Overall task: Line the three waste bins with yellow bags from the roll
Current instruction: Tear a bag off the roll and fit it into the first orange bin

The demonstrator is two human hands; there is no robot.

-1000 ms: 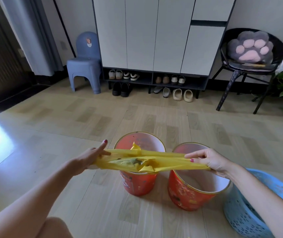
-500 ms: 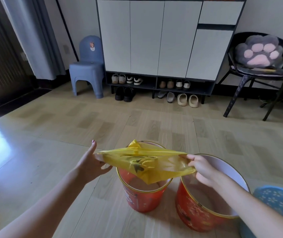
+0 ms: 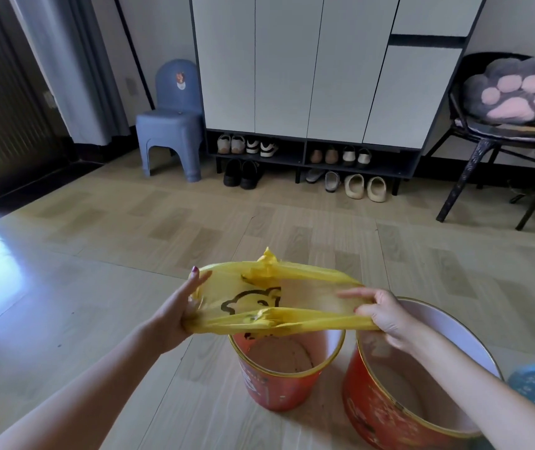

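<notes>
Our grip is two-handed, left hand (image 3: 175, 315) and right hand (image 3: 381, 315) pinching the yellow bag (image 3: 279, 303) open above the small red bin (image 3: 287, 371) at six o'clock; we judge it light, limp, slippery, best held by its rim.

Wood-pattern floor (image 3: 103, 271), glare patch at its left edge. White cupboard (image 3: 308, 60) against back wall; shoes (image 3: 246, 146) on its open shelf, slippers (image 3: 365, 188) on floor beneath. Blue plastic stool (image 3: 170, 125) just left of cupboard. Black chair (image 3: 500, 138) at right, carrying a grey paw-shaped cushion (image 3: 513, 92). Grey curtain (image 3: 64, 66) far left.
</notes>
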